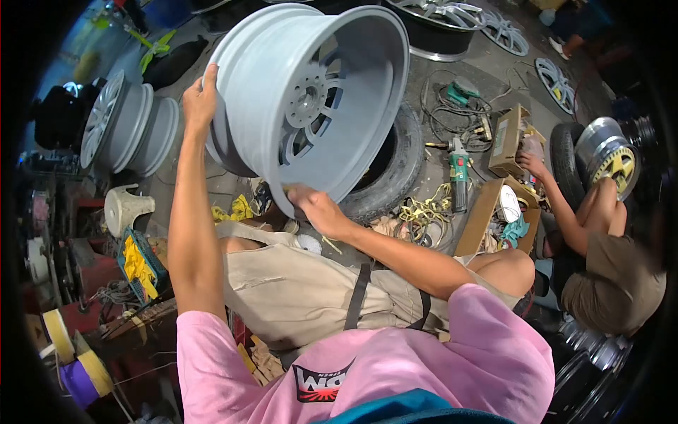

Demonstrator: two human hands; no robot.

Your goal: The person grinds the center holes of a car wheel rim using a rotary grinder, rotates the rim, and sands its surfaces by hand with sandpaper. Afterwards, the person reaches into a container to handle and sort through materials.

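Currently | left hand (pixel 200 100): clasping grey wheel rim (pixel 248 92) | right hand (pixel 321 212): touching its lower edge, blurred, grip unclear

From afar I count one held wheel (pixel 306 106), two brown boxes (pixel 478 225) at three o'clock, one stool (pixel 129 208) at nine.

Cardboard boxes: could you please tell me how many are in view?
2: one box by the co-worker's hand, another box near the wearer's right knee. More may be hidden.

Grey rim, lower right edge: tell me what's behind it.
Behind that edge of the grey rim, part of a tyre shows; the rest is covered and cannot be seen.
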